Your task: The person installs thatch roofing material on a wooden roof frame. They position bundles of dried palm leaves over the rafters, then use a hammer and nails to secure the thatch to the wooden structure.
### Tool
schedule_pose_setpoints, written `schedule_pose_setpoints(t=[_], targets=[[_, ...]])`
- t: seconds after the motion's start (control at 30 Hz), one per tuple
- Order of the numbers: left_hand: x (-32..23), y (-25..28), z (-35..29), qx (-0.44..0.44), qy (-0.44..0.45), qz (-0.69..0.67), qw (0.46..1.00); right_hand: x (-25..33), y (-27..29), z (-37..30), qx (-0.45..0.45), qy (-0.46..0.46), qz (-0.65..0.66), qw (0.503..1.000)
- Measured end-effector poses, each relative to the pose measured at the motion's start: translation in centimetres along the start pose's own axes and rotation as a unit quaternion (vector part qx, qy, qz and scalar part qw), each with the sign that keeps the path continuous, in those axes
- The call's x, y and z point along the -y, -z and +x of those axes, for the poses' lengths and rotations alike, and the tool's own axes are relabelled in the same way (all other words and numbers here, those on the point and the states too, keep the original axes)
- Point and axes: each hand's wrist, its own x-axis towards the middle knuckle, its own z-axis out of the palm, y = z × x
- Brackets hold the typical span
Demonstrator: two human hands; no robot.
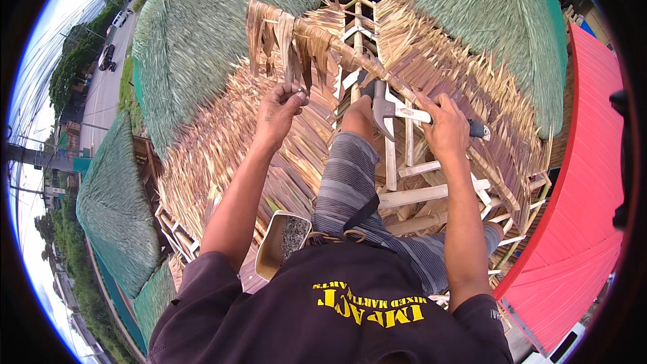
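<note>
In my right hand [446, 127] is a claw hammer [406, 113], its metal head pointing left and its dark grip end showing past my palm. A long strip of dried palm thatch [323, 39] slants from the upper left down to the fingers of that same hand; whether they grip it too is unclear. Brown leaves hang from its far end. My left hand [280, 111] is raised just below those leaves, thumb and fingers pinched together. Something small and shiny shows at the fingertips, too small to name. By my waist, an open pale container [269, 248] holds many grey nails [294, 234].
I straddle a sloping roof with brown thatch [222, 141] on the left and bare wooden battens [421, 195] with gaps on the right. Green-covered thatched roofs [202, 34] rise beyond. A red metal roof [566, 229] lies at right; a road [108, 94] runs far below, left.
</note>
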Motion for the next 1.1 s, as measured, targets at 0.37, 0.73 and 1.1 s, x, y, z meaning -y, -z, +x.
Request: schedule_pose_setpoints(t=[0.37, 0.73, 1.1], targets=[[5.1, -27.8, 29.9, -0.114, 0.136, -0.081, 0.981, -26.6, -8.4, 2.4, -0.001, -0.105, -0.108, 0.989], [18.1, -33.8, 38.3, -0.089, 0.125, 0.022, 0.988, -37.3, -18.2, 3.1, -0.008, -0.183, -0.088, 0.979], [24.7, -30.5, 40.0, 0.059, 0.12, 0.032, 0.991, -31.2, -20.0, -2.9, -0.001, -0.237, -0.141, 0.961]])
